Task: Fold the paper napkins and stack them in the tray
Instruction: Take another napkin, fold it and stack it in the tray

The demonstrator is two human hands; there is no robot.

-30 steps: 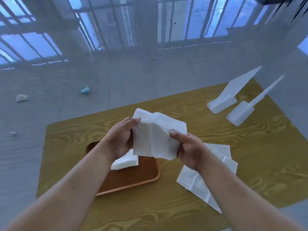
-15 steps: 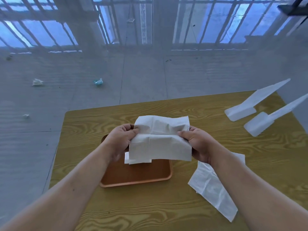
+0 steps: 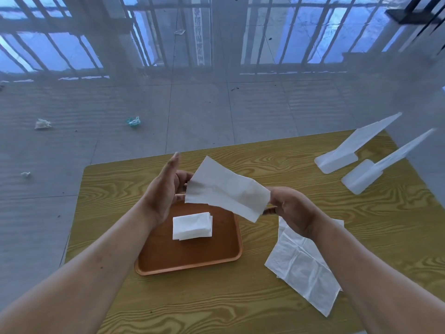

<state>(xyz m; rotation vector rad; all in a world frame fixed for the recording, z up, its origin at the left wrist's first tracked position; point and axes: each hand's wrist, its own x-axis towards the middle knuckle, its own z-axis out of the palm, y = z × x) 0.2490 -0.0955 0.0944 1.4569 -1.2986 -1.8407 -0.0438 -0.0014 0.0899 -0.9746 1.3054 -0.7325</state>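
Right hand (image 3: 292,208) pinches unprinted napkin (image 3: 227,188); left hand (image 3: 163,189) spread.

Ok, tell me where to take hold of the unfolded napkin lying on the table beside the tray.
Pinch the unfolded napkin at its near corner, coming from the right side with the right hand. It lies flat on the table, its far end under that forearm, while the near corner lies exposed. The tray blocks a low approach from the left.

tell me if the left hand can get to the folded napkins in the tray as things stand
Probably yes. The left hand is open, holds nothing and hangs just above the tray. The folded napkins lie uncovered below it; the napkin in the right hand is off to the side.
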